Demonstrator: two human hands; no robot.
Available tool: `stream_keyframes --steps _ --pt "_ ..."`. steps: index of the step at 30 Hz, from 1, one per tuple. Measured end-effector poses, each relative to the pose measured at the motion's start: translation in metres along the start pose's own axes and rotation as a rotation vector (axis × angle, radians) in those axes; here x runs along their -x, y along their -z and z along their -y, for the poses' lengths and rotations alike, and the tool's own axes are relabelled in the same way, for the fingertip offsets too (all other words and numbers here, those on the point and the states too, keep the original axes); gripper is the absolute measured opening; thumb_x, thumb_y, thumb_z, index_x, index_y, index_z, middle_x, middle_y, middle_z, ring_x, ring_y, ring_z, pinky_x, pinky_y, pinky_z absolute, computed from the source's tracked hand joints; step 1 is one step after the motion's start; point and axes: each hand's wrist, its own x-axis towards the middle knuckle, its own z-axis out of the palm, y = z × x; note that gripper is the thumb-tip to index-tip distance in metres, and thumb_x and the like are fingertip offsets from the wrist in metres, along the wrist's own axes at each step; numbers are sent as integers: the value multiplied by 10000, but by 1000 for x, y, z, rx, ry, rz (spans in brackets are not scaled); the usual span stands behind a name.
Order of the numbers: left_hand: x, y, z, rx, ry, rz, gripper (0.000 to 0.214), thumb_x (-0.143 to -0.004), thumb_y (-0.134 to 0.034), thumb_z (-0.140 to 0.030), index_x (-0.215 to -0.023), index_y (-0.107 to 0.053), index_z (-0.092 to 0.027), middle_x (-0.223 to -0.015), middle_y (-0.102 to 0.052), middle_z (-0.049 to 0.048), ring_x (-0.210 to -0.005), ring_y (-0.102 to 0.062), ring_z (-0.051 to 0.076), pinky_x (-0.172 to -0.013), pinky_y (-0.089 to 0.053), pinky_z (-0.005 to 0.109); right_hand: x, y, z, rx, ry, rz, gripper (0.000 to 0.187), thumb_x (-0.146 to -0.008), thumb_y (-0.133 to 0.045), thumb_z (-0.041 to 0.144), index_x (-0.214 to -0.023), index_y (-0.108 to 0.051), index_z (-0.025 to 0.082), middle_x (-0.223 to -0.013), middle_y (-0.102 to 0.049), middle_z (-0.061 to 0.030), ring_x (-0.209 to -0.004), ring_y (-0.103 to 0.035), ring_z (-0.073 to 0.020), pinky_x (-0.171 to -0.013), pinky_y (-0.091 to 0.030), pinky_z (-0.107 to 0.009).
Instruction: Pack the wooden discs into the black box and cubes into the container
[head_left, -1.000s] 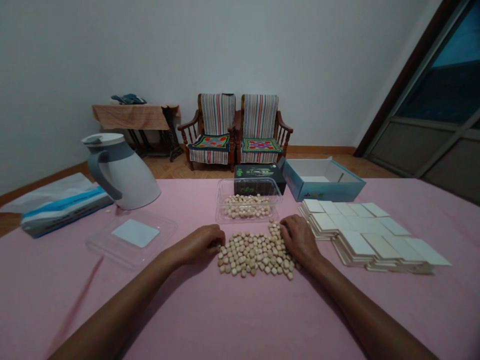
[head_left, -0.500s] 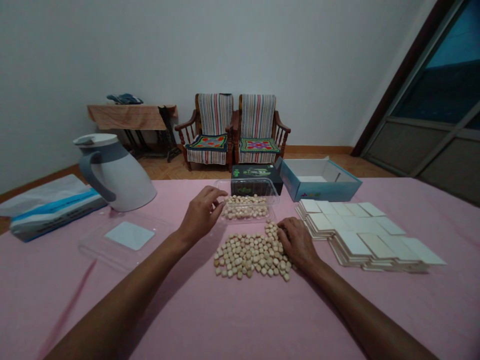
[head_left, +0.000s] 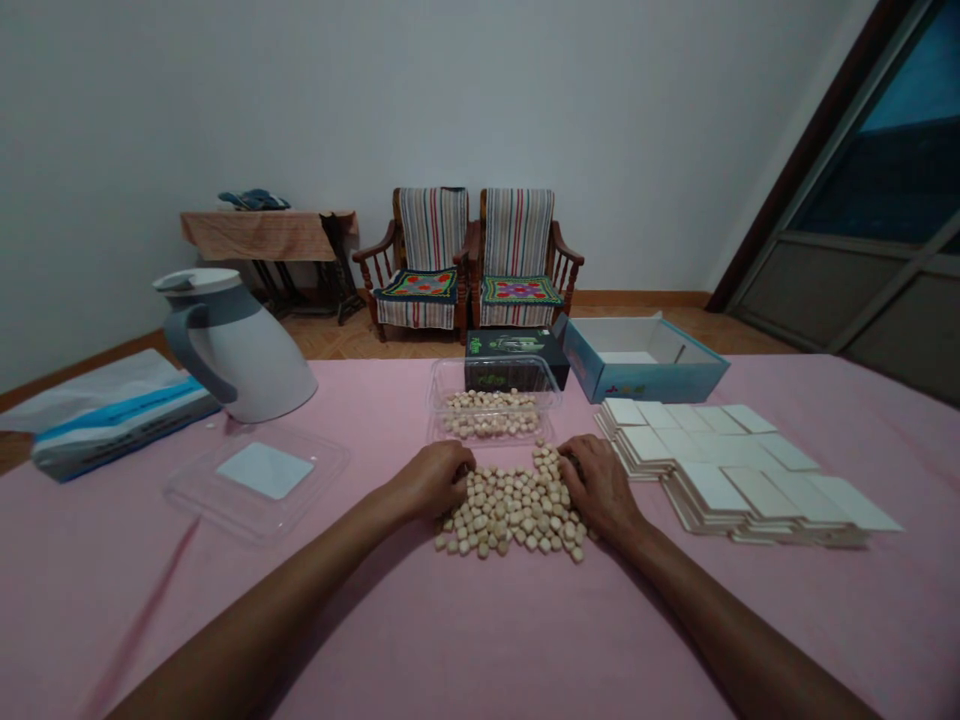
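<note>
A heap of several small pale wooden cubes [head_left: 516, 510] lies on the pink tablecloth [head_left: 480, 620] in front of me. My left hand [head_left: 433, 479] rests at the heap's left edge, fingers curled in against the cubes. At the right edge my right hand [head_left: 600, 484] lies with its fingers bent over the cubes. Just behind the heap stands a clear plastic tub [head_left: 493, 412] with more cubes in it.
Fanned stacks of pale square tiles [head_left: 739, 468] lie to the right. A clear lid [head_left: 259, 480], a white jug [head_left: 232, 345] and a blue-white packet [head_left: 112, 410] are at the left. Behind the tub stand a black box [head_left: 516, 353] and an open blue box [head_left: 645, 362].
My left hand went from the heap up to the clear tub half a second ago and has come back down to the heap's left edge. My right hand has stayed put.
</note>
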Motion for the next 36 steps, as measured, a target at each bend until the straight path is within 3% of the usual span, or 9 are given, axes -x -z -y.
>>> stream_keyframes --steps 9,15,19,23,26,28,32,34,36 --pt "-8 5 2 -22 5 51 208 -660 -552 -123 -799 -694 -182 -731 -681 16 -639 -587 141 -582 -400 216 1 -1 -1 11 33 -32 143 -855 -469 191 -892 -606 187 -897 -604 -79 -873 -513 -222 -770 -386 -349" --pt "-1 8 -7 -94 13 -8 147 -693 -549 -159 -764 -674 -188 -783 -676 49 -703 -598 178 -609 -403 248 2 -2 -1 3 22 -18 141 -862 -466 187 -898 -603 186 -901 -599 -78 -879 -506 -224 -793 -385 -354" --pt "3 32 -15 -125 -111 -177 134 -741 -539 -156 -830 -636 -184 -836 -651 35 -720 -586 148 -627 -405 234 2 -2 -1 -1 18 -7 148 -869 -461 189 -917 -600 172 -914 -595 -83 -897 -498 -224 -806 -384 -358" --pt "-5 60 -17 -133 -131 -477 137 -838 -521 -203 -925 -623 -176 -890 -627 40 -718 -581 125 -665 -433 233 2 0 0 -4 7 -7 145 -870 -467 197 -914 -601 164 -925 -595 -87 -906 -496 -225 -810 -384 -360" --pt "-10 64 -17 -129 -150 -577 203 -886 -506 -237 -1049 -607 -170 -962 -624 60 -738 -592 122 -703 -455 241 1 1 1 -16 10 -3 141 -870 -467 190 -911 -600 164 -920 -598 -85 -902 -497 -222 -814 -382 -357" --pt "-9 57 -18 -131 -200 -472 191 -904 -477 -223 -1016 -623 -170 -955 -633 65 -769 -606 129 -718 -461 241 1 1 1 -17 12 5 140 -872 -465 188 -909 -598 167 -917 -597 -83 -895 -497 -219 -810 -381 -352" --pt "-6 31 -18 -181 -187 -95 163 -832 -542 -156 -931 -671 -171 -917 -671 70 -840 -635 179 -720 -468 255 1 1 0 -7 7 0 135 -869 -468 187 -899 -598 173 -909 -593 -78 -885 -498 -217 -801 -378 -347" --pt "-7 18 -16 -180 -142 4 159 -796 -559 -140 -888 -687 -164 -890 -683 77 -825 -641 196 -707 -468 263 2 0 0 -10 6 -3 132 -863 -473 180 -899 -599 170 -908 -593 -78 -885 -496 -218 -800 -377 -347" --pt "-9 7 -12 -161 -123 26 171 -795 -531 -124 -841 -692 -159 -857 -686 81 -800 -642 196 -692 -464 262 2 0 0 -18 11 -4 135 -863 -471 174 -903 -600 166 -912 -594 -80 -889 -494 -219 -801 -378 -347"
